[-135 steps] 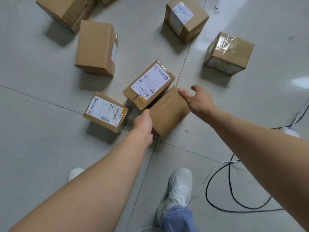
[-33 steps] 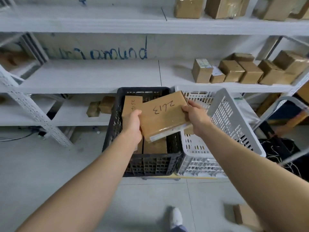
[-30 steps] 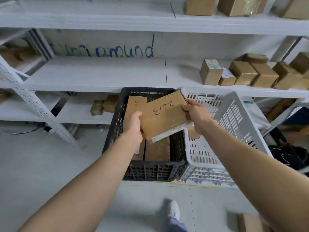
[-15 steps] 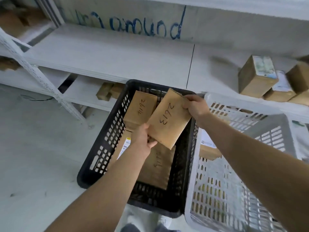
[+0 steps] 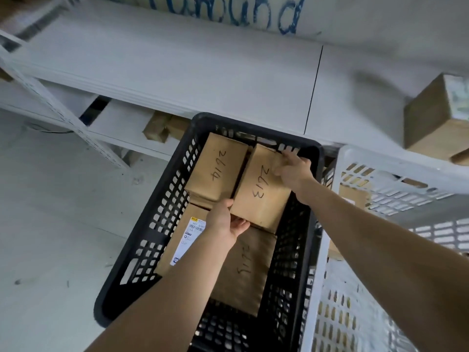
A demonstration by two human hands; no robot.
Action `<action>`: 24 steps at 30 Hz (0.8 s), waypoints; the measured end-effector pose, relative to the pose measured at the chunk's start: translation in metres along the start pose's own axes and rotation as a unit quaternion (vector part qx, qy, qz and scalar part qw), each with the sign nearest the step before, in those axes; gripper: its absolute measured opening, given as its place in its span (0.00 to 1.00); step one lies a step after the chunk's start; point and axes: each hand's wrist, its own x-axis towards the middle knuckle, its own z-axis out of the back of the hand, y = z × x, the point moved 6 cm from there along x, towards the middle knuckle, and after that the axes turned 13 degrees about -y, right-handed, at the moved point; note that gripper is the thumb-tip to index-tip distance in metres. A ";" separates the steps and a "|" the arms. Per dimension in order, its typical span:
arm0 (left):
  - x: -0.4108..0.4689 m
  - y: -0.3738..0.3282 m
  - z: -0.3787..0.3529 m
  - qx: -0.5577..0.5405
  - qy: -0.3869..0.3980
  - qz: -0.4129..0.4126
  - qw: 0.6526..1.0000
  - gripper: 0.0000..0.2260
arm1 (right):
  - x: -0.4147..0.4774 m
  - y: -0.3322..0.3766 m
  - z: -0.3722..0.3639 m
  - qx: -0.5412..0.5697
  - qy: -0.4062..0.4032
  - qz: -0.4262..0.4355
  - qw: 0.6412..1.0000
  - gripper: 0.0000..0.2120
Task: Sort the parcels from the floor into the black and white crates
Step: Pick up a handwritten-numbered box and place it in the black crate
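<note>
Both hands on the parcel marked 2613 (image 5: 259,196): our left hand (image 5: 224,222) has fingers curled under its near-left corner, thumb up the side, and our right hand (image 5: 294,171) has fingers curled over the far-right corner. The parcel sits inside the black crate (image 5: 203,120), far-right spot, just beside the parcel marked 2614 (image 5: 215,171) and over a lower parcel (image 5: 243,270). We can't tell if it's fully seated; the white crate (image 5: 396,158) touches the black crate's right side.

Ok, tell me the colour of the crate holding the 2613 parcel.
The crate is black, clearest in the head view.
</note>
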 end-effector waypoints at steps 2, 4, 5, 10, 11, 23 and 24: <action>0.007 -0.003 -0.004 -0.004 0.000 0.005 1.000 0.16 | 0.004 -0.002 -0.006 0.004 0.011 0.000 1.000 0.29; 0.011 -0.005 -0.008 -0.009 0.001 0.005 1.000 0.16 | 0.007 -0.003 -0.011 0.005 0.017 0.003 1.000 0.30; 0.013 -0.005 -0.010 -0.011 0.001 0.004 1.000 0.16 | 0.008 -0.004 -0.013 0.001 0.015 0.000 1.000 0.31; 0.014 -0.007 -0.016 0.006 0.000 0.010 1.000 0.15 | 0.007 -0.009 -0.015 -0.013 0.000 -0.029 0.999 0.35; 0.013 -0.008 -0.015 0.013 -0.003 0.012 1.000 0.15 | 0.006 -0.008 -0.014 -0.013 -0.003 -0.030 0.999 0.35; -0.069 -0.064 -0.012 0.128 0.069 -0.172 0.974 0.13 | -0.067 0.077 0.037 0.147 -0.047 0.100 0.983 0.21; -0.082 -0.072 -0.013 0.119 0.081 -0.205 0.968 0.12 | -0.077 0.085 0.042 0.162 -0.050 0.111 0.979 0.21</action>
